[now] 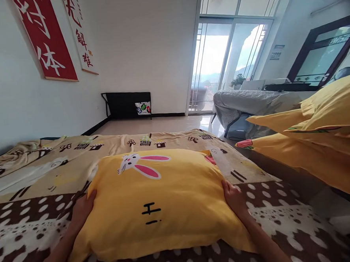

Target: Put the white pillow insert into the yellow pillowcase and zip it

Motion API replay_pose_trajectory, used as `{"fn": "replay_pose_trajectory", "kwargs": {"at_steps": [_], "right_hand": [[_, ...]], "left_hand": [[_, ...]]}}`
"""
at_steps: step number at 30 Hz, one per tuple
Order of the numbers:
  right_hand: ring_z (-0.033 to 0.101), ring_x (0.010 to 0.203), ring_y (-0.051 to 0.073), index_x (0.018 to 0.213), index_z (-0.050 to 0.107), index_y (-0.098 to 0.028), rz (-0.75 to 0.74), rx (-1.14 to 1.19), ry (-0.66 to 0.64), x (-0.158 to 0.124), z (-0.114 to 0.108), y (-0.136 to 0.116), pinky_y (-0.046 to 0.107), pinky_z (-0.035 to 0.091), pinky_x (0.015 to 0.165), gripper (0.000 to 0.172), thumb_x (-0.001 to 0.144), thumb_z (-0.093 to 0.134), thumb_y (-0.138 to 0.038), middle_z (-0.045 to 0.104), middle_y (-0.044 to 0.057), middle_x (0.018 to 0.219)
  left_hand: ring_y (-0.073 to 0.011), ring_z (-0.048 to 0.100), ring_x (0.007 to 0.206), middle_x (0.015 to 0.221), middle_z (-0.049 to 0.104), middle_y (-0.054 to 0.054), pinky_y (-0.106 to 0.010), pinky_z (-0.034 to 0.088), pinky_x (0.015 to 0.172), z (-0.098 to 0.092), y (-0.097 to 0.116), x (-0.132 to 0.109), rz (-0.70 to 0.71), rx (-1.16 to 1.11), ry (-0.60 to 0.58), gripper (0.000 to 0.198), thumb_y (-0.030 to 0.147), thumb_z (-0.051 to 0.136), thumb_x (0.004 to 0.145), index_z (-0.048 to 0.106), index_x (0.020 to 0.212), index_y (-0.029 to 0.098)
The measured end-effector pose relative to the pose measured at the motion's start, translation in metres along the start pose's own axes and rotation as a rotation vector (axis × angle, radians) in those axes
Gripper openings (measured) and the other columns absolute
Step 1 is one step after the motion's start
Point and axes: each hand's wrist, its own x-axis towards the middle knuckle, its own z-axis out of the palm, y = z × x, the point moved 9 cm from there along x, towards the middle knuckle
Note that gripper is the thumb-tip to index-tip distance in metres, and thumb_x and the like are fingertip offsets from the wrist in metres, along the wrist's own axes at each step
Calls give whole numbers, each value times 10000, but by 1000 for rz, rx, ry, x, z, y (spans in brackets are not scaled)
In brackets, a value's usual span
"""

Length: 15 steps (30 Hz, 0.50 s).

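Observation:
A plump yellow pillow (pixel 180 209) with a white rabbit and the word "Hi" printed on it lies on the patterned blanket (pixel 152 142). At its left edge, my left hand (pixel 85 205) grips the fabric, thumb on top and the other fingers hidden. On the opposite edge my right hand (pixel 234 194) takes hold in the same way, its fingers partly tucked at the pillow's side. Both forearms run along the pillow's two sides.
Several yellow pillows or cushions (pixel 326 137) are stacked at the right beside the bed. Behind them stands a covered table (pixel 250 100). A black folded panel (pixel 126 104) leans against the far wall, left of a glass sliding door (pixel 215 61).

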Motion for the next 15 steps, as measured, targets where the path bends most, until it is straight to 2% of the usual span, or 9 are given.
{"fn": "replay_pose_trajectory", "kwargs": {"at_steps": [4, 6, 8, 10, 12, 14, 15], "right_hand": [[614, 1061, 292, 1154, 612, -156, -17, 26, 9, 1, 4, 8, 339, 445, 821, 536, 951, 203, -436, 646, 156, 1181], [616, 1050, 292, 1162, 616, -151, -12, 45, 20, 5, 0, 7, 335, 442, 821, 541, 944, 217, -443, 652, 153, 1171], [633, 991, 300, 1159, 624, -139, -9, 29, 44, 13, -12, -2, 335, 445, 777, 542, 937, 232, -440, 675, 161, 1113], [644, 936, 308, 1131, 641, -130, -30, -27, 78, 23, -32, -22, 336, 438, 731, 533, 934, 239, -418, 693, 175, 1043], [646, 913, 309, 1101, 654, -124, -89, -79, 140, 38, -56, -54, 336, 426, 722, 520, 938, 240, -393, 699, 186, 995], [646, 906, 310, 1103, 648, -118, -155, -106, 208, 56, -80, -92, 344, 421, 735, 522, 948, 225, -381, 699, 192, 974], [645, 913, 313, 1121, 636, -113, -181, -111, 233, 68, -89, -110, 352, 421, 745, 531, 955, 207, -377, 695, 196, 980]], "left_hand": [[-295, 624, 720, 662, 628, -101, -330, 447, 624, -6, -2, -9, -43, -53, -2, 438, 570, 361, 791, 516, 612, 202], [-285, 620, 721, 675, 638, -91, -318, 449, 617, -10, 5, -14, -84, -145, -12, 449, 598, 375, 770, 534, 640, 199], [-272, 608, 711, 661, 629, -79, -303, 439, 593, -21, 17, -13, -110, -205, 12, 468, 620, 370, 762, 542, 669, 195], [-254, 580, 680, 612, 591, -66, -290, 410, 567, -42, 38, -5, -80, -145, 108, 477, 611, 339, 785, 534, 669, 191], [-241, 549, 661, 569, 543, -61, -286, 376, 557, -66, 61, 14, -26, -52, 222, 491, 590, 306, 819, 527, 661, 181], [-239, 537, 673, 570, 526, -67, -291, 359, 568, -84, 84, 44, 34, 0, 289, 520, 576, 279, 849, 539, 683, 159], [-243, 540, 686, 591, 537, -74, -297, 359, 578, -88, 94, 63, 58, 15, 286, 540, 574, 268, 861, 555, 713, 141]]}}
